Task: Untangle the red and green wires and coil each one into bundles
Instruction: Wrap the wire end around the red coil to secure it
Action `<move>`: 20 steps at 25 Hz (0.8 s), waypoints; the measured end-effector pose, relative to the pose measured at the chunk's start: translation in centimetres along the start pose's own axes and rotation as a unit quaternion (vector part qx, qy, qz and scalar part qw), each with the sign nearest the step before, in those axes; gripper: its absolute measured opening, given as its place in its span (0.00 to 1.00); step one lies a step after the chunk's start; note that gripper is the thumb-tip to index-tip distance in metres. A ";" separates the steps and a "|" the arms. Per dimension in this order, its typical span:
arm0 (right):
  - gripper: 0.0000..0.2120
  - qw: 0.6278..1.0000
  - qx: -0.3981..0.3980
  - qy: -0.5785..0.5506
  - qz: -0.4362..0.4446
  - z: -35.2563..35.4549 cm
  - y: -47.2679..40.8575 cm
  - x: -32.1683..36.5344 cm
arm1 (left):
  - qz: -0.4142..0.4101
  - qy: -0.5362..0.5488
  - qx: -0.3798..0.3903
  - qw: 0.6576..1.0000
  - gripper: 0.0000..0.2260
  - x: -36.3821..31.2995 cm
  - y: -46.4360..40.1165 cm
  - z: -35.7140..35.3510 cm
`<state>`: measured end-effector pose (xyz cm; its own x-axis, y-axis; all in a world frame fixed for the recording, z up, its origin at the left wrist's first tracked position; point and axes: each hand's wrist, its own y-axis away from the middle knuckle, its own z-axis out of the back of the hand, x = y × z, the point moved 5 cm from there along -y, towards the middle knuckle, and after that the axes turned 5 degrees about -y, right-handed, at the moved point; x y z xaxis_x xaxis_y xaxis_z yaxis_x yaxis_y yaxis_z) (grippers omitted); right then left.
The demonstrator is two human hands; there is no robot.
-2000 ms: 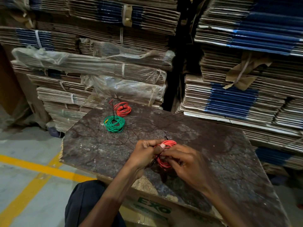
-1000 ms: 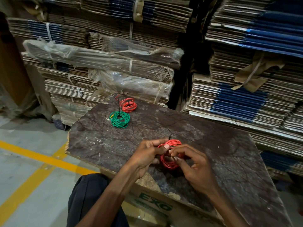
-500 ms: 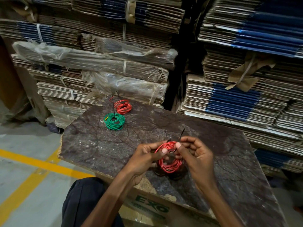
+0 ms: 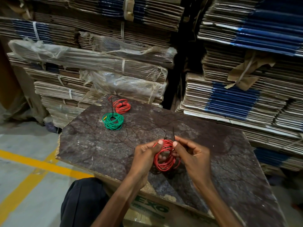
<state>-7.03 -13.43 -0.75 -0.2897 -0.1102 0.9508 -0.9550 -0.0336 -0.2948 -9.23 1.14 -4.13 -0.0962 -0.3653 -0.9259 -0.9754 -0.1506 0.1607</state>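
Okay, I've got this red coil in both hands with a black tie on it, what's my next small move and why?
Probably pull the black tie snug. Both hands, left hand and right hand, pinch the top of the red coil where the tie's tail sticks up. The green bundle and red bundle on the board already carry such ties.

The coil [image 4: 166, 157] held between the hands is red, with a thin black tie [image 4: 173, 133] at its top. On the board [image 4: 91, 145], a second coil [image 4: 122, 106] is red and a third coil [image 4: 113, 120] is green with one short yellow end. The board surface is dark brown, mottled with grey and veined like marble. The stacked cardboard [image 4: 101, 63] is tan with dark blue printed bands. The floor [image 4: 24, 145] is grey with yellow painted lines. The trousers [image 4: 82, 202] are black. The box [image 4: 152, 208] carries green lettering.
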 end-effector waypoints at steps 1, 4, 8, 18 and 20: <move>0.09 1.000 -0.001 0.012 0.007 0.0 0.0 -0.1 | 0.002 0.007 -0.006 1.000 0.09 -0.1 0.0 0.0; 0.10 0.996 0.020 0.075 0.046 -0.1 0.0 0.2 | -0.001 0.023 -0.017 1.000 0.09 -0.3 0.0 0.0; 0.15 0.985 0.037 0.133 0.100 -0.4 0.1 1.2 | -0.009 0.029 -0.016 0.999 0.09 -0.7 0.1 0.0; 0.24 0.935 0.066 0.258 0.233 -0.9 0.7 2.8 | -0.021 0.015 -0.021 0.999 0.09 -1.7 0.3 0.0; 0.32 0.938 0.082 0.249 0.226 -0.9 0.7 2.8 | -0.025 0.017 -0.022 0.999 0.08 -1.8 0.2 0.1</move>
<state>-8.57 -12.90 1.83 -0.6957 0.3266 0.6398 -0.7166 -0.2528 -0.6501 -9.27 1.90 -2.48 -0.0401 -0.3866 -0.9214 -0.9693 -0.2087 0.1298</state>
